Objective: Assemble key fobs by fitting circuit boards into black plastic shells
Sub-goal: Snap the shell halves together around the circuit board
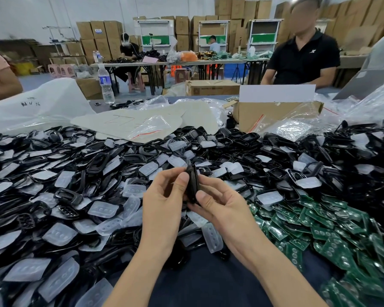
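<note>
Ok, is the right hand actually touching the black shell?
Touching. The head view shows the right hand with its thumb pressed on the black shell, fingers curled beneath it; the left hand pinches the other side.

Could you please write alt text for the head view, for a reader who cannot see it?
The left hand and right hand hold a black shell edge-on above a table heaped with black shells and clear pads, with green circuit boards piled on the right. A water bottle, a cardboard box and a seated person are behind.
</note>
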The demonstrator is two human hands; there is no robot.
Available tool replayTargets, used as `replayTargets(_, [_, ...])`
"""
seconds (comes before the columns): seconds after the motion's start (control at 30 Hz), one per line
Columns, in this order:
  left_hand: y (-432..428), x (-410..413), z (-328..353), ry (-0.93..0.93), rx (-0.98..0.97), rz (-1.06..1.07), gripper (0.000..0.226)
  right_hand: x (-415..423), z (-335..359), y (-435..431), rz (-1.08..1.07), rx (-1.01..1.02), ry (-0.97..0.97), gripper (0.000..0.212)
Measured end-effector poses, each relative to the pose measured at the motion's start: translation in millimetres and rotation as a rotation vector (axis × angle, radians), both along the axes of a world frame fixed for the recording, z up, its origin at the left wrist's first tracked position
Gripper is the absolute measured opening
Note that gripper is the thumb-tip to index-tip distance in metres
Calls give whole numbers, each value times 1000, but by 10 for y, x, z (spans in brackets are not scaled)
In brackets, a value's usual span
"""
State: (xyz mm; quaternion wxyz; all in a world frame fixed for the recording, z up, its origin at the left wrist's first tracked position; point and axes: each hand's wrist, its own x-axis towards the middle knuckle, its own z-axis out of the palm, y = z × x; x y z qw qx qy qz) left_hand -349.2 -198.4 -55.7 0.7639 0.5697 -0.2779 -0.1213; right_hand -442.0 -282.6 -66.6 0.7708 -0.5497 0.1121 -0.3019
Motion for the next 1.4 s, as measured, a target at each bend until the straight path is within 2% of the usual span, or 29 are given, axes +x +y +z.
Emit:
replayTargets(0.1, [4, -52, -16, -62, 29, -16, 13, -15, -14, -10, -40, -39, 21, 29])
replayTargets(0.3, [-2, -124, -19, -269, 145, -47, 21, -49, 13, -6, -250, -222, 61, 40])
replayTargets(0.43, [0, -138, -14, -342, 190, -79, 28, -68, -11, -2, -369, -381, 122, 36])
replayTargets(0.57, [1, -91, -76, -573, 253, 76, 32, -73, -5, 6, -398, -447, 136, 32])
replayTargets(0.67, [-1, -56, -111, -695, 286, 114, 30, -84, 13, -13, -323, -262, 31, 5])
replayTargets(0.77, [6, -81, -112, -770, 307, 101, 35, -63, 24, -9, -150, 43, -16, 27])
replayTargets(0.87, [21, -106, -123, -733, 323, 124, 36, -26, 77, 73, 15, 255, -30, 44])
replayTargets(0.97, [21, -116, -130, -704, 335, 138, 34, -2, 114, 139, 58, 357, -48, 52])
replayTargets(1.1, [7, -114, -141, -719, 338, 154, 32, -7, 177, 153, 43, 487, -62, 41])
replayTargets(1.17, [-5, -119, -146, -788, 355, 195, 31, -21, 182, 132, 26, 540, -94, 37])
replayTargets(1.23, [-17, -117, -155, -839, 355, 229, 28, -35, 174, 116, 17, 569, -114, 36])
replayTargets(1.4, [4, -134, -148, -790, 329, 223, 22, -10, 132, 141, -13, 544, -140, 42])
